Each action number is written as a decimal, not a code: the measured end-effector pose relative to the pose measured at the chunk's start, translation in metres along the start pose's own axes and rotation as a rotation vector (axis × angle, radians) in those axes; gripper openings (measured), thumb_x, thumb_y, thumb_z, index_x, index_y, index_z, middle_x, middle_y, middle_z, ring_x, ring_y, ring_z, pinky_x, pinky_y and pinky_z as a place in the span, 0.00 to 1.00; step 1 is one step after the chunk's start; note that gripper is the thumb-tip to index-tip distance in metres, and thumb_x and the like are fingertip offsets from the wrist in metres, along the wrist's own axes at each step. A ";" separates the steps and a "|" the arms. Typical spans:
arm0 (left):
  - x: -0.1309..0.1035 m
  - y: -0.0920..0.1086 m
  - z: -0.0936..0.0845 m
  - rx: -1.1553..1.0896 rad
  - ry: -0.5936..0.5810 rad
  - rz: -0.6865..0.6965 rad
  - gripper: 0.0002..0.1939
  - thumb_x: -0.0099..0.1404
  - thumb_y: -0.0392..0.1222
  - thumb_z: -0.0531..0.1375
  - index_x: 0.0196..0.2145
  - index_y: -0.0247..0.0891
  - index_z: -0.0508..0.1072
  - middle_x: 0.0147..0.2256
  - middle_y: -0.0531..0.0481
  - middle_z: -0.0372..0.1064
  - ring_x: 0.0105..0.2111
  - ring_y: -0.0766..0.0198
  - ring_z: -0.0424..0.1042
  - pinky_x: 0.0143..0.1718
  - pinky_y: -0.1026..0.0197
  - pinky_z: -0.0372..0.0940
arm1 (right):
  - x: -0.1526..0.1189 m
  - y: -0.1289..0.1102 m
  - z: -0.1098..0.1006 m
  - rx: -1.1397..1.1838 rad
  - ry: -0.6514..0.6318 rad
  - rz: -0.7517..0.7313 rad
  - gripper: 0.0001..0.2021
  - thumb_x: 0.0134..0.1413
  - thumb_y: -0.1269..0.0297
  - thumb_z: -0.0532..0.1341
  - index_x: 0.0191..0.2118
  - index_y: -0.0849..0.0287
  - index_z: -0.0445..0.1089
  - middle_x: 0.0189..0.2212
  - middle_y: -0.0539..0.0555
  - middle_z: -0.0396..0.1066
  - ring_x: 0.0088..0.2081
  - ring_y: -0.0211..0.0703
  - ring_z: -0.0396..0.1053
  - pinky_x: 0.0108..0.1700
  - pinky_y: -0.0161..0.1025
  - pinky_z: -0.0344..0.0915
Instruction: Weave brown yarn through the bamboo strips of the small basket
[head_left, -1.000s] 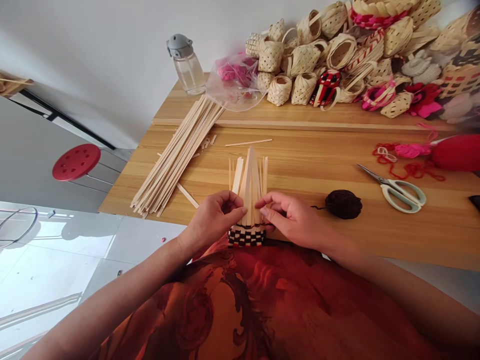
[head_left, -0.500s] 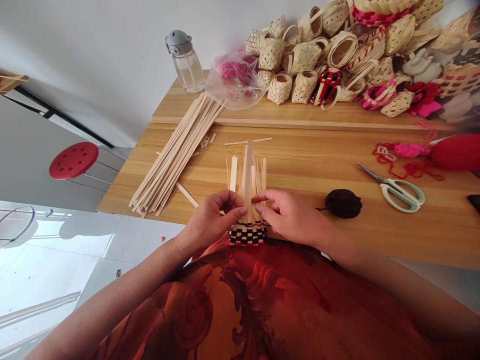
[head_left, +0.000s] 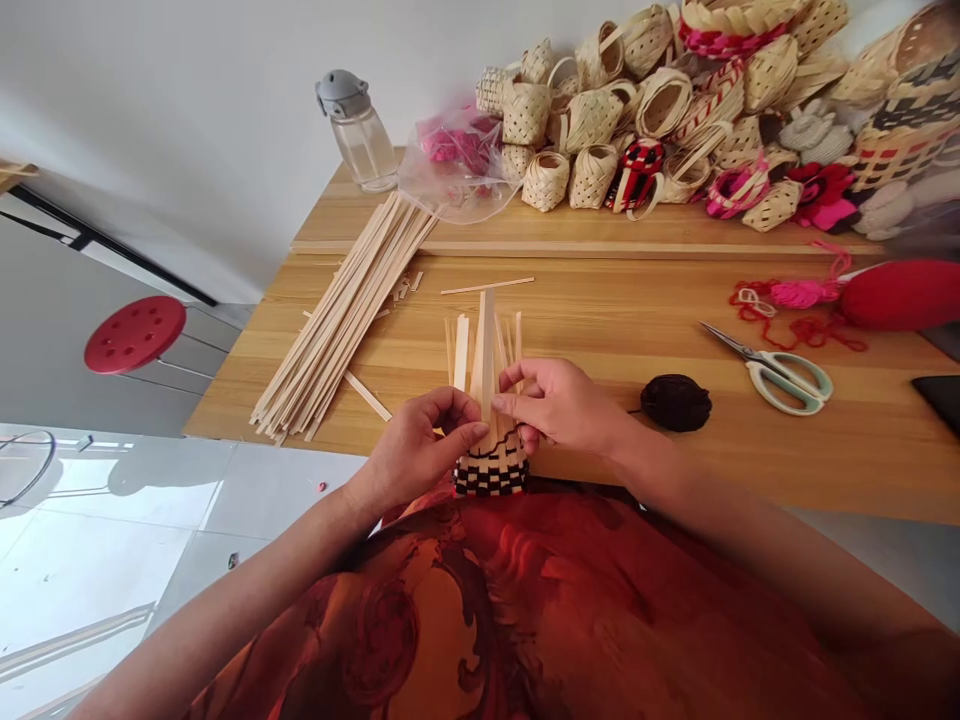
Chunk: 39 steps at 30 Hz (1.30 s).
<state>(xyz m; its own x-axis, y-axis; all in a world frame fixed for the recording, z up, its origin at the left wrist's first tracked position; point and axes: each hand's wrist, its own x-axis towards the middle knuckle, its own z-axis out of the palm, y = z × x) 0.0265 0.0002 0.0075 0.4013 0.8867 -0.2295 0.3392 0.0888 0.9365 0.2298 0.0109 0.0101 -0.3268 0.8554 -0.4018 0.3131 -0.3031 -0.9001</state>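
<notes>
A small partly woven basket point(head_left: 491, 472) in a black-and-natural check stands upright against my lap, at the table's near edge. Tall flat wooden strips point(head_left: 487, 345) rise from its rim. My left hand point(head_left: 429, 440) is closed at the basket's left side, thumb and fingers pinching the strips just above the weave. On the other side my right hand point(head_left: 559, 402) is closed, its thumb and forefinger tips at the middle strips. A strand of black yarn point(head_left: 504, 441) slants up across the strips to the right hand's lower fingers. The black yarn ball point(head_left: 676, 403) lies right of that hand.
Scissors point(head_left: 780, 375) and red yarn point(head_left: 900, 296) lie at the right. A bundle of wooden strips point(head_left: 341, 325) is at the left. Along the back are a water bottle point(head_left: 358, 130), a plastic bag point(head_left: 461, 170) and several small woven baskets point(head_left: 592, 120). A red stool point(head_left: 135, 335) stands beyond the table.
My right hand has risen slightly, and the black yarn now slants upward instead of lying along the rim. My left hand stays at the strips. The whole view has shifted a little.
</notes>
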 end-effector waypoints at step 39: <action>0.005 -0.001 0.014 0.110 0.071 0.083 0.07 0.65 0.41 0.64 0.33 0.40 0.67 0.28 0.56 0.68 0.29 0.67 0.68 0.31 0.65 0.65 | -0.013 -0.015 0.008 -1.035 0.138 -0.130 0.13 0.62 0.68 0.55 0.45 0.65 0.74 0.34 0.67 0.80 0.37 0.60 0.79 0.34 0.43 0.67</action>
<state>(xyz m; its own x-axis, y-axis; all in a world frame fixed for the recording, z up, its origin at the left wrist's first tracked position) 0.0402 -0.0018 0.0013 0.3716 0.9193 -0.1298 0.4006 -0.0326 0.9157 0.2221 0.0006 0.0272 -0.3288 0.9156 -0.2314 0.9131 0.2456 -0.3255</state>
